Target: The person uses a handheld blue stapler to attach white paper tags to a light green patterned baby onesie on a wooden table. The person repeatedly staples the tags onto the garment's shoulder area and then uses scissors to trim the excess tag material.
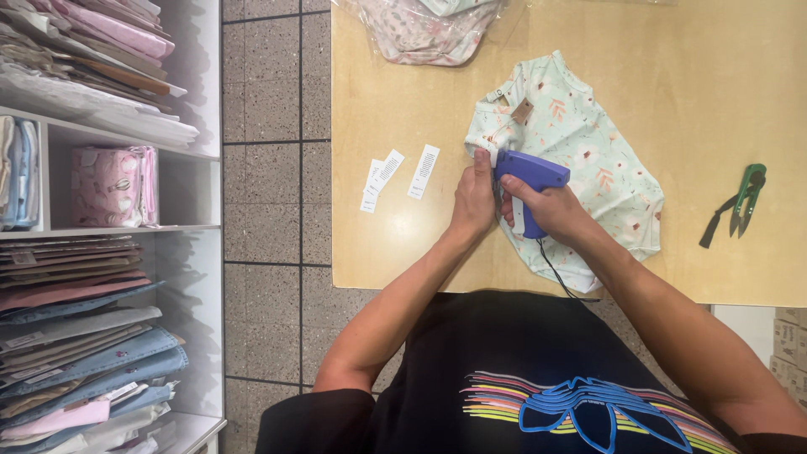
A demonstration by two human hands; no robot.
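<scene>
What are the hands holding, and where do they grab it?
The right hand holds the blue tagging gun by its grip. The left hand pinches the floral baby bodysuit at its edge, near the neck.

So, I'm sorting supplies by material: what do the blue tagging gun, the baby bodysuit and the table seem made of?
Tagging gun, held in the right hand: likely moulded plastic, smooth and matte blue. Baby bodysuit, pinched by the left hand: soft knit fabric, probably cotton, creased, with a floral print. Table: light wood or laminate, with faint grain.

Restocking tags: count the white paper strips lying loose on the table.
3: two overlapping near the table's left edge, one just right. Others may hide under the garment.
</scene>
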